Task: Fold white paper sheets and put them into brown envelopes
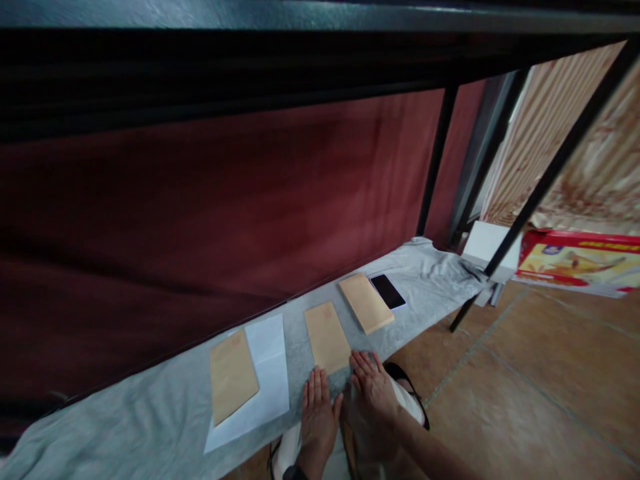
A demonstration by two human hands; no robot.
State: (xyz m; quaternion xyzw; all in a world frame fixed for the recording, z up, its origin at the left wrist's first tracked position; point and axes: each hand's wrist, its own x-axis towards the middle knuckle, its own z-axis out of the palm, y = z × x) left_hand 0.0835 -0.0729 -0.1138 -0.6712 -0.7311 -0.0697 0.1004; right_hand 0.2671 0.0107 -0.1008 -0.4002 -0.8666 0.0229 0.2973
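A tan paper envelope [327, 333] lies flat on a narrow surface covered with grey cloth. My left hand [320, 417] rests at its near edge, fingers stretched forward, the fingertips at the paper. At the envelope's near right corner is my right hand [373, 387], palm down with fingers extended. Neither hand grips anything. To the left, a second tan envelope [233, 373] lies partly over a white sheet of paper [274, 373]. Several tan envelopes, apparently stacked, form a pile [367, 303] on the right, beside a dark-screened phone [388, 292].
Grey cloth [150, 420] covers the bench, wrinkled at both ends. Behind it hangs a dark red panel [225, 213]. A dark metal bar [320, 17] crosses above. At right stand a white box [490, 243] and a red-and-yellow carton [580, 260] on the tiled floor [540, 373].
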